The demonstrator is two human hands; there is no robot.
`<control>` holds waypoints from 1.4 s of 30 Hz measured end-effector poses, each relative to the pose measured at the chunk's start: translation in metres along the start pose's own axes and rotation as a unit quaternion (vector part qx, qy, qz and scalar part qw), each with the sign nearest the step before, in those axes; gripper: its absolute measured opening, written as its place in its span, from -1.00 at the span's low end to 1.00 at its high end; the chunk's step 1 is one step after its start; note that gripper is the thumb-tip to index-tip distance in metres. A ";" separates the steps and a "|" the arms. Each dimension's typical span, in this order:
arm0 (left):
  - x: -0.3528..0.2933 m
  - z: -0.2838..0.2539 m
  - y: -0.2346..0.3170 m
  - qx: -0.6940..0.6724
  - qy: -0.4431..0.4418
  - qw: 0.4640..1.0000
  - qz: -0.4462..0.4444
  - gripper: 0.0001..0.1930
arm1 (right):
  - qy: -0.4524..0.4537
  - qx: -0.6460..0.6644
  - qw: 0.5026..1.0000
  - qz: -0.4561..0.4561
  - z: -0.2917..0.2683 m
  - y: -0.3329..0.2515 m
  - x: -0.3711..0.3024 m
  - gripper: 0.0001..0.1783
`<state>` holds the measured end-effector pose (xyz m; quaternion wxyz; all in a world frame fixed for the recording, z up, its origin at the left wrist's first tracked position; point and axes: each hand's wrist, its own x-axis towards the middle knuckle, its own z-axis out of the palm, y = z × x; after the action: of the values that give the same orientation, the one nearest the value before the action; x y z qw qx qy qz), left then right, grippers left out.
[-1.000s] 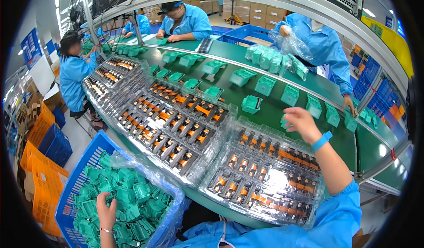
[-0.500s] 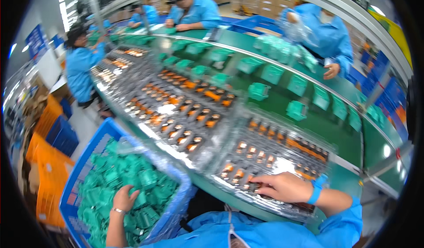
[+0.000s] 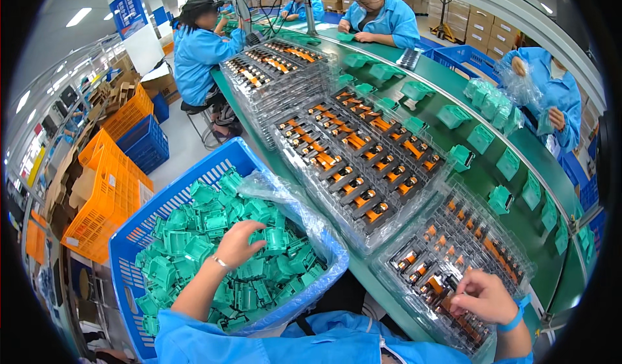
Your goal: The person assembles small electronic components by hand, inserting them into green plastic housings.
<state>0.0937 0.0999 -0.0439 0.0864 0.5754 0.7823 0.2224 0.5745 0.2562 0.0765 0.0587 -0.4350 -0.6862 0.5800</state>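
My left hand (image 3: pixel 238 244) hovers over a blue crate (image 3: pixel 123 267) heaped with green plastic housings (image 3: pixel 162 271). Its thumb and fingers are spread, and nothing is in its grasp. At the right, my right hand (image 3: pixel 487 297) is above a clear plastic tray (image 3: pixel 400 287). Rows of small black-and-orange parts (image 3: pixel 407 260) lie in that tray. The thumb and forefinger are pinched low over the front rows; whatever is between the fingertips is too small and hidden to name.
Stacked clear trays (image 3: pixel 363 231) of similar parts run along the green bench (image 3: pixel 379 280). Green housings (image 3: pixel 481 138) dot the conveyor behind. Co-workers (image 3: pixel 389 21) in blue sit or stand across and along the line. Orange crates (image 3: pixel 107 199) stand on the floor at left.
The view has swung, so the bench and crate appear shifted. My left hand stays open above the housings. My right hand's fingers, stretched over the tray before, are now curled into a pinch.
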 end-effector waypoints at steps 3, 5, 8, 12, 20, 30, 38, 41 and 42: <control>0.024 0.025 -0.001 0.050 -0.058 0.992 0.100 -0.47 | -0.019 0.201 0.979 -0.007 -0.007 -0.001 -0.010 -0.87; 0.028 0.043 0.006 0.238 -0.144 0.958 0.066 -0.28 | 0.017 0.247 0.968 -0.037 -0.004 -0.002 -0.011 -0.85; 0.034 0.067 -0.009 0.309 -0.205 0.928 0.040 -0.16 | 0.038 0.285 0.955 -0.071 -0.002 0.010 -0.006 -0.81; 0.028 0.054 -0.019 0.228 -0.185 0.956 0.014 -0.18 | 0.101 0.333 0.930 -0.119 -0.001 0.006 -0.001 -0.71; -0.008 -0.043 0.053 -0.265 -0.013 0.962 -0.072 0.00 | 0.104 0.359 0.921 -0.109 -0.008 0.024 0.004 -0.69; 0.020 0.005 0.204 -0.812 -0.270 0.517 0.001 -0.03 | 0.042 0.455 0.878 -0.145 -0.013 0.013 0.004 -0.90; 0.041 0.070 0.288 -0.707 -0.266 0.649 0.086 -0.06 | -0.105 0.555 0.819 -0.100 0.005 0.025 0.015 -0.79; 0.038 0.080 0.300 -0.614 -0.279 0.726 0.137 -0.07 | -0.033 0.500 0.863 -0.065 0.002 0.034 0.025 -0.74; 0.038 0.080 0.302 -0.624 -0.288 0.712 0.146 -0.13 | -0.026 0.501 0.862 -0.068 -0.001 0.039 0.027 -0.74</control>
<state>0.3732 0.2274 0.0244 0.6132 0.5341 0.3088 0.4933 0.5792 0.2731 0.0326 0.2906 -0.2838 -0.3322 0.8513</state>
